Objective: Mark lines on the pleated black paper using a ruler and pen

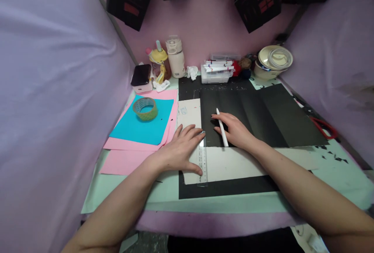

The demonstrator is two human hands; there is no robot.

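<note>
My left hand lies with fingers spread, its thumb and fingertips pressing on a clear ruler. The ruler runs front to back, along the left edge of a folded black sheet and over a white board. Between the fingers of my right hand is a white pen, slanting over the black sheet. Creases run across that sheet. Beneath the white board a larger black sheet shows at the front.
Tape roll sits on blue paper atop pink sheets, left. Behind stand a phone, a yellow-lidded cup, a white bottle, a box of pens and a lidded tub. Red-handled scissors and black scraps lie right.
</note>
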